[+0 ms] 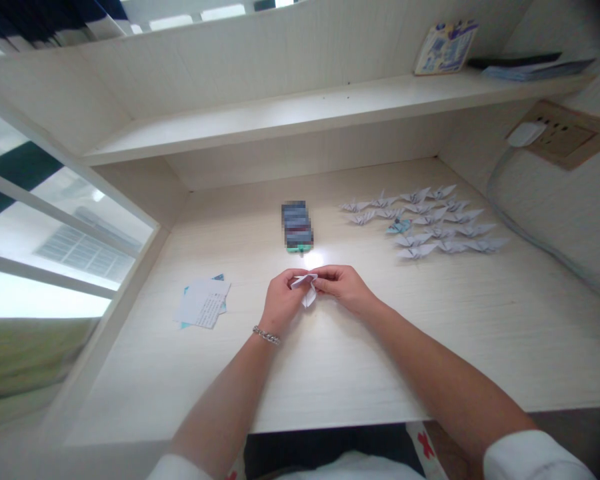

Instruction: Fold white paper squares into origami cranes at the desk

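Between both hands, just above the desk, is a small piece of folded white paper (309,298) with pointed ends. My left hand (281,298), with a chain bracelet (266,335) at the wrist, pinches the paper from the left. From the right, my right hand (344,285) grips its upper edge between thumb and fingers. Rows of folded white paper cranes (430,218) stand at the right rear, with one blue crane (399,226) among them. Off to the left lies a small stack of paper sheets (203,301), the top one white with handwriting, blue ones beneath.
Behind my hands lies a phone-shaped object (297,225) with a pixelated face, on the pale desk (330,373). A shelf (260,127) spans the back, holding a small box or booklet (445,47). A cable runs from a plug (527,134) along the right wall.
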The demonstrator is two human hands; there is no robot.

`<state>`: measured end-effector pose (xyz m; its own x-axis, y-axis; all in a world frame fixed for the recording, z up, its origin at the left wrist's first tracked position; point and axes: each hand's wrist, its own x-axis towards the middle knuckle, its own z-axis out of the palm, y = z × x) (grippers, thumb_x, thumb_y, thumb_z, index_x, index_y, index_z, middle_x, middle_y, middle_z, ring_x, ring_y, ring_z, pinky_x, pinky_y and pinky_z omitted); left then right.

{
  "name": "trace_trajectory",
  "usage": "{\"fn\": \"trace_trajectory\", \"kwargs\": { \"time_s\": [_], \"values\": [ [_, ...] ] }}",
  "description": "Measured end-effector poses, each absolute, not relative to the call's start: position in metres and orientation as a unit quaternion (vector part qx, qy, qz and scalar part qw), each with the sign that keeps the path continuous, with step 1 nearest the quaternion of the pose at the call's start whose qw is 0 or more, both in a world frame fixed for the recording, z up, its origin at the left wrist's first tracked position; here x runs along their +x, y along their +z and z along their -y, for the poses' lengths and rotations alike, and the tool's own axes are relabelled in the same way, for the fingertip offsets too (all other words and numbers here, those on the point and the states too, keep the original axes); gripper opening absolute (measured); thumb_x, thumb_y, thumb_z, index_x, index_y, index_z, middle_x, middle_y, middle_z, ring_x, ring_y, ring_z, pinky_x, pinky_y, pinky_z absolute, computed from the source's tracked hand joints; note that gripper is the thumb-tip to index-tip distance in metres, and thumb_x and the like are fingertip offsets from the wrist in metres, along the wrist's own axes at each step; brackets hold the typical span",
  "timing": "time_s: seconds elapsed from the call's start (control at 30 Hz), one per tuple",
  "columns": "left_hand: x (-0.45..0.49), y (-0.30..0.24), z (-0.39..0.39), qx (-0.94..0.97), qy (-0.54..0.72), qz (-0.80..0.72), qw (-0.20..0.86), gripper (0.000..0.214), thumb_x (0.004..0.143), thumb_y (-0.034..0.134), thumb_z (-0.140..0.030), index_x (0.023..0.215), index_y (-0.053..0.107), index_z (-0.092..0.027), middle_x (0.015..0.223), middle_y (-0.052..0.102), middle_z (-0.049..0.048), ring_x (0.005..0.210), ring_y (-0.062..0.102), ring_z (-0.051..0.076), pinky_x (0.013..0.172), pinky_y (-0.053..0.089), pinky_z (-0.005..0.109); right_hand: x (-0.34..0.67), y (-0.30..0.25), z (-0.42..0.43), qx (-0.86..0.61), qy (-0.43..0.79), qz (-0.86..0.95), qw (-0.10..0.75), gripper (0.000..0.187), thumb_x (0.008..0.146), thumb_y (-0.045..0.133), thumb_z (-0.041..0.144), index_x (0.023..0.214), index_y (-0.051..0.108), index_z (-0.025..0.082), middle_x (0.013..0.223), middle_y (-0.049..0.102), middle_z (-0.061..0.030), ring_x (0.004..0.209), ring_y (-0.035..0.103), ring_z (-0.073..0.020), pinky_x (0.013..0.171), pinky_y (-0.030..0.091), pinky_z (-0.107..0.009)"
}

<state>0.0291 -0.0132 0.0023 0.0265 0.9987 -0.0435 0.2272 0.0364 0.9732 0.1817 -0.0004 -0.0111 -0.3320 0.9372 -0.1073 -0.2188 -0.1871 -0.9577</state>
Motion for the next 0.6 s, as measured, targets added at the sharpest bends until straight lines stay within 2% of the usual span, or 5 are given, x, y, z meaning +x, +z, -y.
{"fn": "trace_trajectory", "kwargs": {
  "time_s": [0.13,0.3,0.43,0.6],
  "values": [
    [0.0296,0.0059,0.0138,0.56,0.421,-0.547,0.458,0.026,0.065,0.066,-0.03,0.086,0.067,-0.014,0.078,0.068,0.006,0.068,0.06,0.016,0.06,0.045,0.024,0.1825,-0.0102,0.0001,-0.409,0.625,0.51,0.427,0.033,0.06,0.071,0.036,0.087,0.07,0.015,0.077,0.068,-0.0047,0.065,0.059,-0.0152,0.061,0.048,-0.028],
    [0.0299,0.007,0.0129,0.543,0.429,-0.512,0.509,0.029,0.066,0.065,-0.024,0.092,0.067,-0.014,0.092,0.068,0.0086,0.081,0.062,0.018,0.07,0.048,0.027,0.1841,-0.0065,0.0011,-0.458,0.54,0.556,0.436,0.025,0.065,0.067,0.033,0.084,0.071,0.017,0.078,0.069,-0.0061,0.065,0.06,-0.0166,0.06,0.048,-0.028],
    [0.0296,0.0045,0.0129,0.498,0.428,-0.494,0.57,0.036,0.067,0.063,-0.024,0.101,0.064,-0.012,0.093,0.067,0.0101,0.076,0.062,0.018,0.065,0.049,0.027,0.1844,-0.004,0.0033,-0.48,0.481,0.582,0.447,0.02,0.069,0.064,0.03,0.084,0.071,0.019,0.081,0.07,-0.0059,0.072,0.063,-0.0188,0.066,0.048,-0.03],
    [0.0282,0.0033,0.0127,0.502,0.414,-0.496,0.575,0.043,0.064,0.068,-0.026,0.104,0.063,-0.011,0.089,0.067,0.01,0.072,0.06,0.015,0.061,0.047,0.024,0.1835,-0.0022,0.0049,-0.485,0.441,0.602,0.456,0.017,0.07,0.062,0.027,0.083,0.071,0.021,0.082,0.07,-0.0054,0.077,0.064,-0.0202,0.072,0.049,-0.032]
  ]
}}
